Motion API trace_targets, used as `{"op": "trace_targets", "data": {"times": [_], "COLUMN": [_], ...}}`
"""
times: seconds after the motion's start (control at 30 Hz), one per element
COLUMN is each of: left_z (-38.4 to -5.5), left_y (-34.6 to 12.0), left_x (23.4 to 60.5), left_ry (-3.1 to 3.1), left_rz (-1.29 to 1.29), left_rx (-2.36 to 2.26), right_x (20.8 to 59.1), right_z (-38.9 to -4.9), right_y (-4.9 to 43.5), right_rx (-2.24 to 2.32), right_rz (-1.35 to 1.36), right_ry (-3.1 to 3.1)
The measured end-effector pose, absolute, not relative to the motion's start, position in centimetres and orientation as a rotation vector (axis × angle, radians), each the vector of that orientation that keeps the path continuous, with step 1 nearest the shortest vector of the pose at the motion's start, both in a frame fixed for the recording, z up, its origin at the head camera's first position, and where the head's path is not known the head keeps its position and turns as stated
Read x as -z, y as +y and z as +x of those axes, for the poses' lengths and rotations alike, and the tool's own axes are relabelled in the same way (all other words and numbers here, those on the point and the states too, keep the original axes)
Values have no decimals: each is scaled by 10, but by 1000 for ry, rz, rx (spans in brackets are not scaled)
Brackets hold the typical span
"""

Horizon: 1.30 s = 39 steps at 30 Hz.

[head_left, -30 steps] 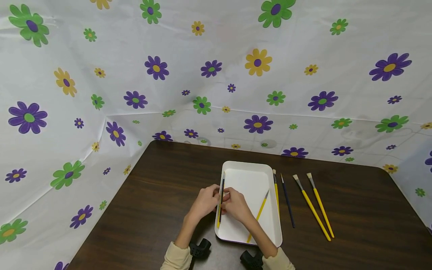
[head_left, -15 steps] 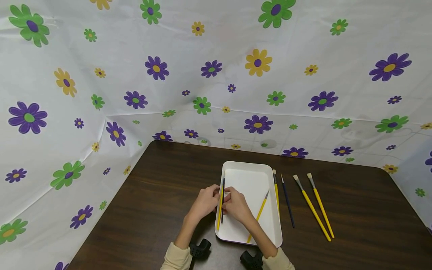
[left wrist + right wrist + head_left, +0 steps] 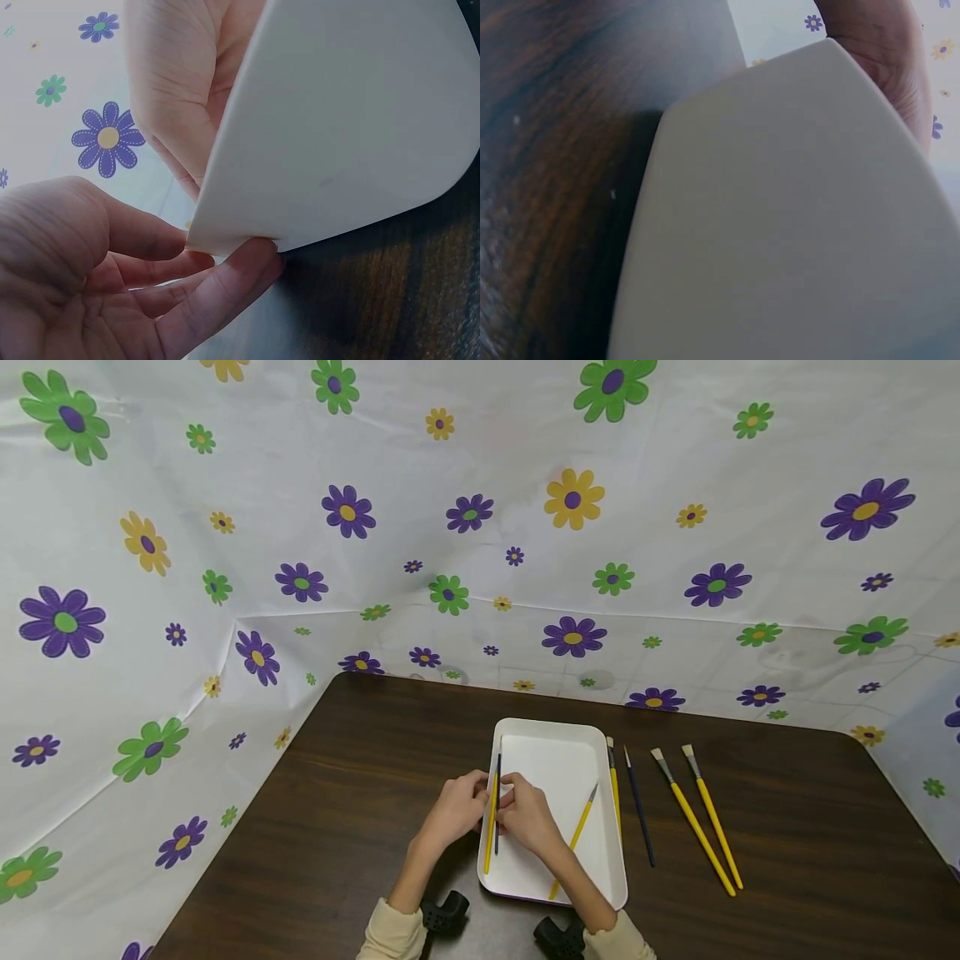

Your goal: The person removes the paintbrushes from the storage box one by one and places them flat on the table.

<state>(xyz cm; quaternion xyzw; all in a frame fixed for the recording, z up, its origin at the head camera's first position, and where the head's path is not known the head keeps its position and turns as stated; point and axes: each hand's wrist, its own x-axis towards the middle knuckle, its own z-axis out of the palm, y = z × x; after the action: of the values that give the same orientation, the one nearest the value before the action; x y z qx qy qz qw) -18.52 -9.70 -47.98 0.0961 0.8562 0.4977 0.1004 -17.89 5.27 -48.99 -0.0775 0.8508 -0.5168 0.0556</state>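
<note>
My left hand (image 3: 459, 803) grips the left rim of a white tray (image 3: 551, 739); in the left wrist view its thumb and fingers (image 3: 247, 266) close on the tray's edge and outer wall. Reaching into the tray, my right hand (image 3: 527, 814) has curled fingers at a dark-handled paintbrush (image 3: 498, 768). A yellow-handled paintbrush (image 3: 489, 847) lies just left of the dark one, between the hands. The right fingertips are largely hidden, and the right wrist view shows mostly the tray's outer wall (image 3: 780, 202). Another yellow paintbrush (image 3: 583, 818) lies slanted inside the tray, beside the right forearm.
Right of the tray, a yellow paintbrush (image 3: 615, 789) lies along its wall. Beyond it are a dark-blue paintbrush (image 3: 640, 806) and two flat-bristled yellow ones (image 3: 693, 822) (image 3: 716, 822) on the brown table (image 3: 375, 752). A flowered cloth (image 3: 420, 468) hangs behind.
The dark paintbrush has shifted right, clear of the yellow one it overlapped. The yellow handle's lower end has slid slightly toward me. Both hands stay almost in place.
</note>
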Motion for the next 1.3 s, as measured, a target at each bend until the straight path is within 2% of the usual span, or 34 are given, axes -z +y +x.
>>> {"op": "trace_targets", "data": {"times": [1.3], "left_z": [-185], "left_y": [-96], "left_x": [479], "left_ry": [2500], "left_rz": [257], "left_rx": [-1502], "right_x": [468], "right_z": [-183], "right_y": [67], "right_rx": [1681], "right_rz": [-137], "right_ry": [2543]}}
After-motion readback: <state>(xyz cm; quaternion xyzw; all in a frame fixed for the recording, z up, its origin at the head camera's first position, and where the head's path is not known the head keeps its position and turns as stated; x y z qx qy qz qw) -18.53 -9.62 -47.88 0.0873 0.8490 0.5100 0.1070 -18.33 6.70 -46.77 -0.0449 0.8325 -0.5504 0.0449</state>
